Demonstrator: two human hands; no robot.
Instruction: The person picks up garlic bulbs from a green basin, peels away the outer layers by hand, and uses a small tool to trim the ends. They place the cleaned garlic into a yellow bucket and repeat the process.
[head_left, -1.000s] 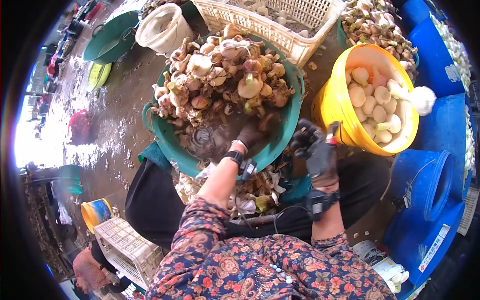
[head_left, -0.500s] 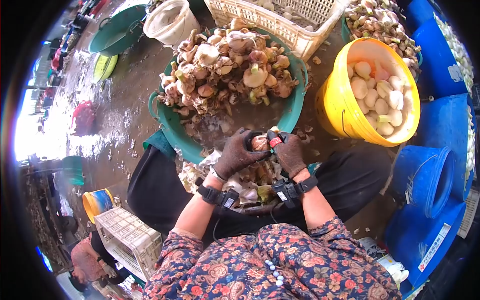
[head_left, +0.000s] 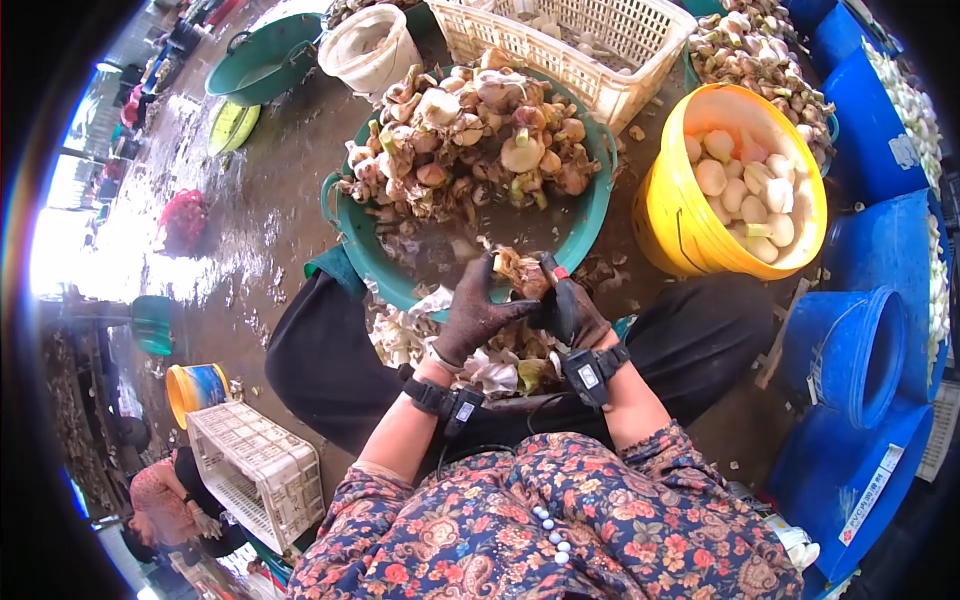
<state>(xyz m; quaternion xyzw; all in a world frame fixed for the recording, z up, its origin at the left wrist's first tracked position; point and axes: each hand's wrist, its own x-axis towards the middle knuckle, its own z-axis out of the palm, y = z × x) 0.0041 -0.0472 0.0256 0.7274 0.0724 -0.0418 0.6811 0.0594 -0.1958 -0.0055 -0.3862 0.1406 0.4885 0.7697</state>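
Observation:
An unpeeled garlic bulb (head_left: pixel 525 274) with brownish, loose skin is between my two gloved hands, just above the near rim of the green tub (head_left: pixel 352 250). My left hand (head_left: pixel 474 312) curves its thumb and fingers around the bulb's left side. From the right, my right hand (head_left: pixel 576 308) grips it, a red band on one finger; part of that grip is hidden. Beyond them, a heap of unpeeled garlic (head_left: pixel 470 130) fills much of the tub. Below my hands lie pale garlic peelings (head_left: pixel 490 372), between my legs.
To the right stands a yellow bucket (head_left: pixel 660 205) of peeled white bulbs, with blue barrels (head_left: pixel 835 345) beyond. A cream crate (head_left: pixel 560 65) and white bucket (head_left: pixel 370 60) stand behind the tub. At lower left, another person (head_left: pixel 165 500) is beside a white crate (head_left: pixel 255 465).
The garlic bulb has turned and shows more between my hands, its stem end toward the upper left. My left hand's thumb and fingers have spread wider. The view has shifted slightly.

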